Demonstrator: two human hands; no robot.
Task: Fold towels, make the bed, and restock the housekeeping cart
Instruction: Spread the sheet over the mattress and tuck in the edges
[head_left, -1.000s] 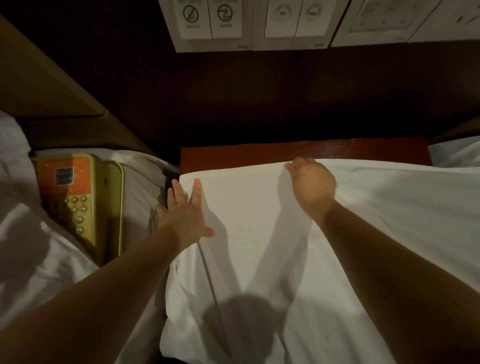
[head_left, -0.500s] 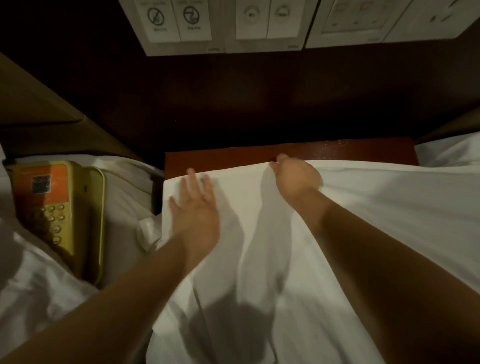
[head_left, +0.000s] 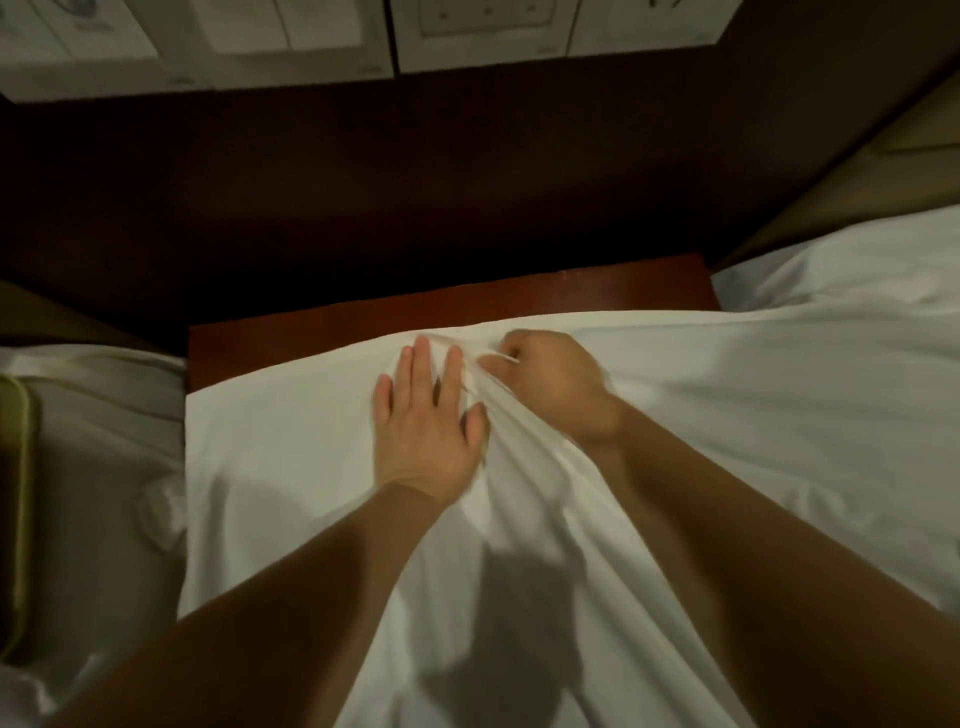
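White soft cloth sheet (head_left: 291, 447) drapes over red-brown wooden surface (head_left: 337, 332), near its far edge. Left hand (head_left: 423, 426) flat, fingers straight, pressing it; right hand (head_left: 550, 384) bunches a fold. Light, limp; likely best held at hem.

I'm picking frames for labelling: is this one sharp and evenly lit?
Head view: dim, warm, uneven light; the left hand and right hand are slightly motion-blurred; a dark shadow falls on the white sheet between the forearms; the switch panels at the top are smeared and unreadable.
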